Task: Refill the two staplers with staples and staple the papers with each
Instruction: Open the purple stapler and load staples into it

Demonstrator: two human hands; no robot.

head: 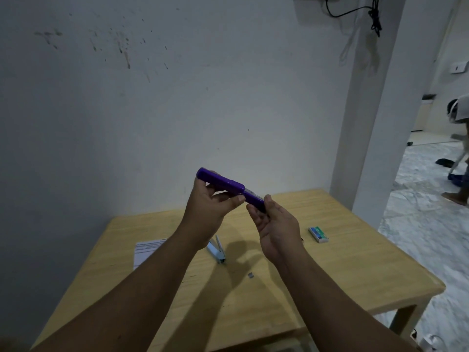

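On my far left I see the papers (148, 251) lying flat on the wooden tabletop (355, 270), partly hidden by my left forearm. Just right of them a light blue stapler (216, 250) rests on the tabletop. Above it my left hand (210, 207) has its fingers (228, 198) clenched around the raised end of the purple stapler (228, 185), held in the air and tilted down to the right. My right hand (276, 224) meets its lower end, fingers grasping it there. A small strip of staples (251, 275) lies near the middle. Further right sits the staple box (318, 234).
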